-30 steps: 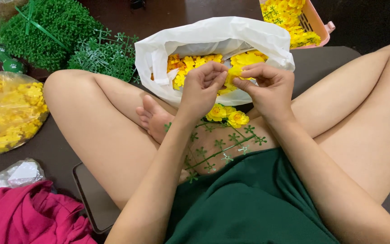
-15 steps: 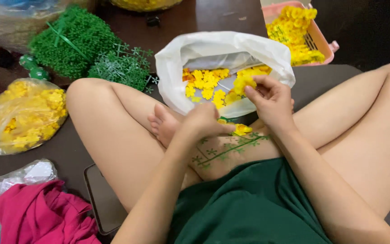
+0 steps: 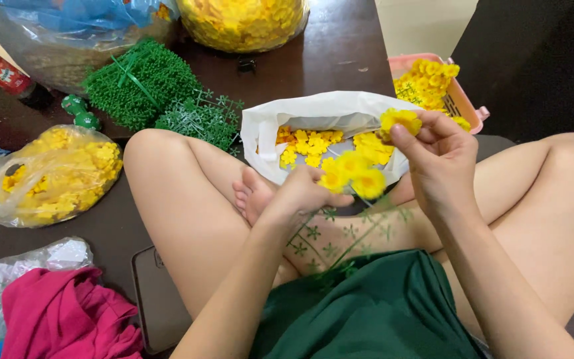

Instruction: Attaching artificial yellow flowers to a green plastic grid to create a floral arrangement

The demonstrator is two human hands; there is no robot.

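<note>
Yellow flower (image 3: 400,121) pinched in our right hand (image 3: 441,159) fingers at centre frame; our left hand (image 3: 307,193) fingers grip the green stem (image 3: 340,229) with yellow blooms (image 3: 353,176).

Light even, soft, indoor; comes from above, slightly ahead of you. Your legs evenly lit, no hard shadows. Dark wooden tabletop (image 3: 313,60) gives dull sheen just beyond white plastic bag (image 3: 320,113). Bag itself brightest spot, near blown out along rim. Clear bag of yellow flowers (image 3: 54,173), left of white bag, shows small glints. Green stem strip (image 3: 340,246) below white bag smeared by motion blur. Far right of white bag, background falls to near black.
</note>
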